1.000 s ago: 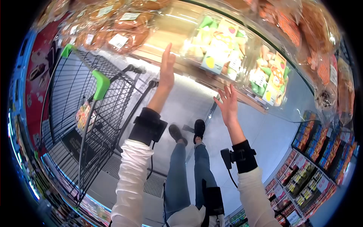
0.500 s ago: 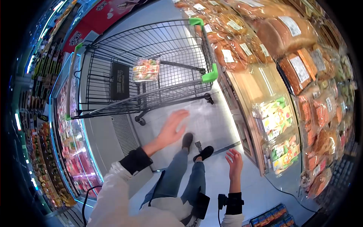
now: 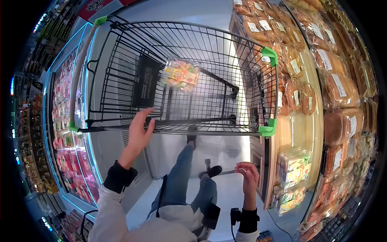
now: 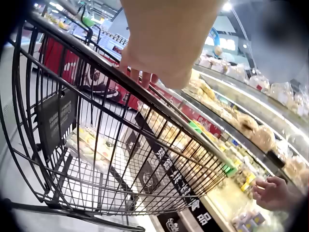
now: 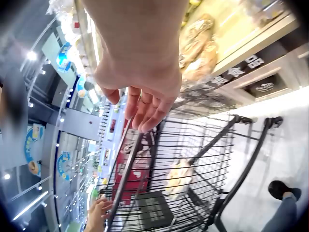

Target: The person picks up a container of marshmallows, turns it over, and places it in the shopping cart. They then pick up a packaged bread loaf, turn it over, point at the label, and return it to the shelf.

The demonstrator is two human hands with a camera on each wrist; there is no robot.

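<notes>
My left hand [image 3: 139, 135] is at the near side rail of a black wire shopping cart [image 3: 193, 131], with fingers extended toward the basket and thumb apart. The left wrist view has its fingertips right at the rail [image 4: 108, 72]. Inside the cart lies a clear plastic box of pastel-coloured pieces [image 3: 180, 75] with a printed label. My right hand [image 3: 248, 176] hangs past the cart's near front corner, beside the bread display. Its fingers are loosely bent and hold nothing; in the right wrist view this hand [image 5: 145, 92] overlaps the cart.
Bagged breads [image 3: 296, 64] line the display on the right. More boxes of pastel pieces [image 3: 294, 169] stand on its wooden shelf [image 3: 292, 131]. A lit chiller with packed goods [image 3: 66, 117] runs along the left. The person's shoe [image 3: 213, 171] is on the floor below the cart.
The view has turned from the bread shelf toward the cart, which now lies across the front. My left hand has moved from above the floor to the cart's side rail. The right hand stays empty.
</notes>
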